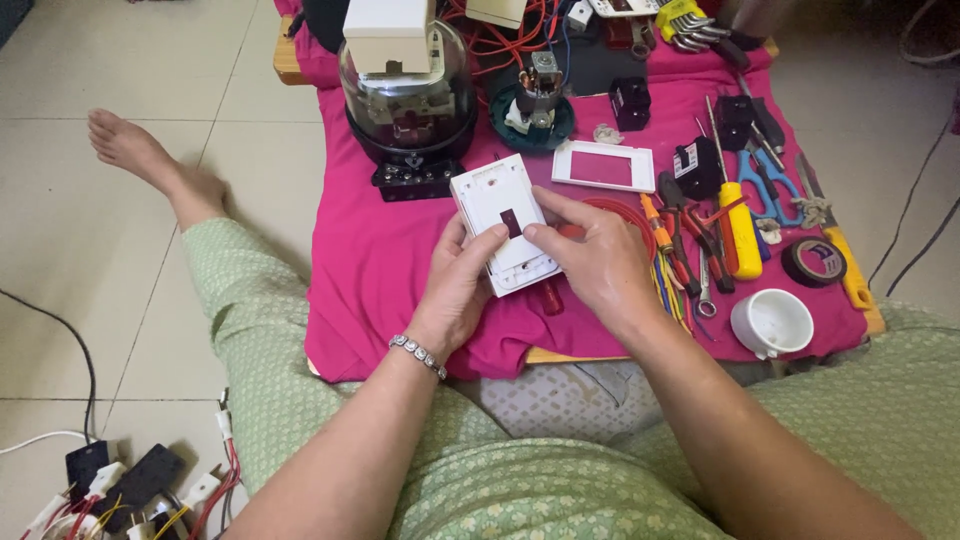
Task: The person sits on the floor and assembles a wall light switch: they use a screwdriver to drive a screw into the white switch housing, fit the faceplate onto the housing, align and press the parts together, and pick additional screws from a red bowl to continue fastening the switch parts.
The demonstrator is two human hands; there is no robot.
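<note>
White rectangular plastic plate [503, 222], both hands

The person wears loose pale green clothing [560, 480] printed all over with small light flowers; it covers both legs and the lap. The forearms are bare, with no sleeves in sight. A silver bracelet [418, 355] of small square links circles the left wrist. The left hand [455, 290] and right hand [590, 255] carry no rings or gloves. One foot [130, 150] is bare.
</note>
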